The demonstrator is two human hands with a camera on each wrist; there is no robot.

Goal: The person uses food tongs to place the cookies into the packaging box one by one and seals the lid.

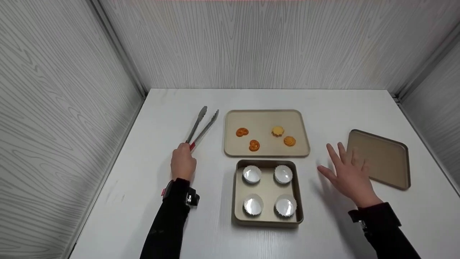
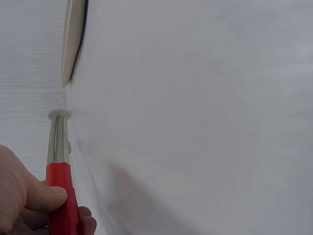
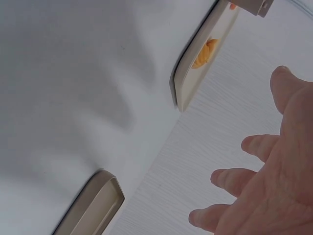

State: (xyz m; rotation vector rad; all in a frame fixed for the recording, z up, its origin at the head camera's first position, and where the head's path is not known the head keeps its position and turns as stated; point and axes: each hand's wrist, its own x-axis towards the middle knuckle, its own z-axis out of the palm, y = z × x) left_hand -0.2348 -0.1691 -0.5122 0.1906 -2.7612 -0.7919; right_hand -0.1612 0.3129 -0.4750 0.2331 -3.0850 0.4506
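In the head view my left hand (image 1: 183, 162) grips a pair of tongs (image 1: 206, 128) by the red handle, its two metal arms spread apart and pointing away from me. The left wrist view shows the thumb pressed on that red handle (image 2: 59, 196). My right hand (image 1: 349, 176), fingers spread and holding nothing, hovers between the square pan and the tray at the right. The beige tray (image 1: 259, 118) bears two pretzels (image 1: 254, 145), a scalloped yellow cookie (image 1: 277, 131) and a swirled cookie (image 1: 289, 141).
Nearest me in the middle, a deep square pan (image 1: 266, 223) holds several silvery-white baking cups (image 1: 252, 174). A bare brown tray (image 1: 386, 154) lies at an angle on the right. Wood-grain panels (image 1: 251, 46) enclose the white table (image 1: 201, 230) at the back and both sides.
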